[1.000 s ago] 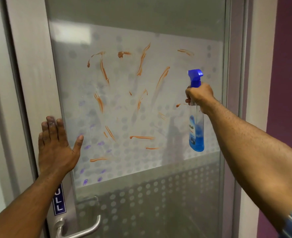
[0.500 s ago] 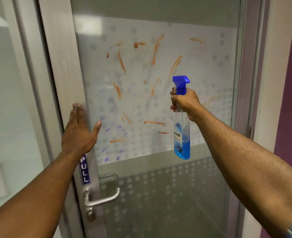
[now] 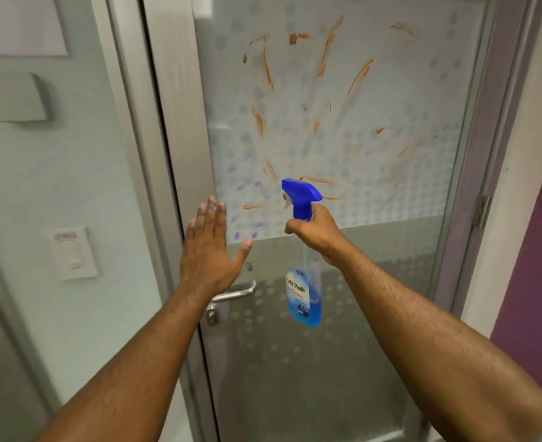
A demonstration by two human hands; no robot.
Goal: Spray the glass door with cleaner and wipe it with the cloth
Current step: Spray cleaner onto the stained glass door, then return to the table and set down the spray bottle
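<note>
Cloth not in shot. Door top and bottom cut off by frame; whole view slightly motion-blurred. Spray bottle (image 3: 304, 295) label: script text, unreadable, small picture below it also too blurry. Bottle neck hidden inside right hand (image 3: 315, 232); trigger side partly covered by fingers, can't tell if squeezed. Right grip closed round the neck, blue nozzle head (image 3: 300, 197) sticking up at 12 o'clock of the fist, pointing toward 10 o'clock. Bottle hangs down at 6 o'clock, blue liquid low in it. Left hand (image 3: 210, 250) flat, fingers spread and up, holding nothing; touching door or just off it, can't tell. It covers part of the door frame (image 3: 180, 122). Lever handle (image 3: 236, 295) at 5 o'clock of left hand, partly hidden by wrist. Glass door (image 3: 375, 106) frosted w/ dot pattern, orange-brown smears (image 3: 327, 49) from 12 to 2 o'clock of bottle, purple marks (image 3: 247, 186) at 10 o'clock. Wall switch (image 3: 75, 253) far left, lettering illegible.
</note>
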